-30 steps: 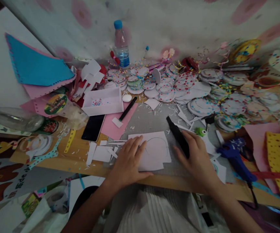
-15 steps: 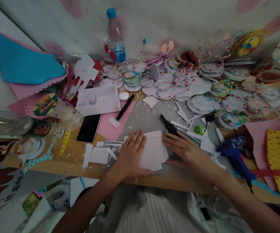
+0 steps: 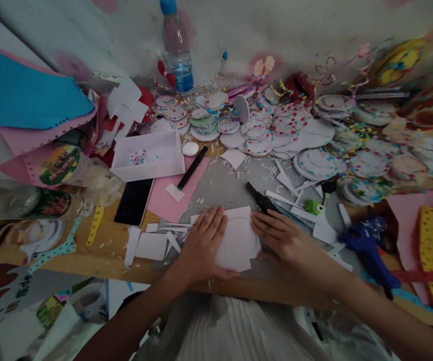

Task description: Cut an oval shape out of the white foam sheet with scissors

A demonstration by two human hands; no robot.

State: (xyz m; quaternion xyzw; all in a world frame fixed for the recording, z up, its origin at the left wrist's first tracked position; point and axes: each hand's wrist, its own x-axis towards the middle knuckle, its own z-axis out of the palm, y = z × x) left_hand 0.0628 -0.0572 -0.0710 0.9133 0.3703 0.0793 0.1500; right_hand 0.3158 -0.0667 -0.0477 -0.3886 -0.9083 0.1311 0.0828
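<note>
Left hand [image 3: 203, 248] flat on white paper [image 3: 235, 258], fingers stretched out, nothing pinched, guess that's to stop sheets sliding. Right hand [image 3: 287, 245] at paper's right edge, fingers extended too, not wrapped round anything visible, probably steadying that side. Drawn circle [image 3: 239, 234] between hands, mostly uncovered so line's readable. Paper's on grey mat [image 3: 222, 183] near bench [image 3: 115, 263] front edge, mat likely sparing wood. Black tool [image 3: 258, 196] pokes out past right fingers; rest hidden, can't tell if touching.
</note>
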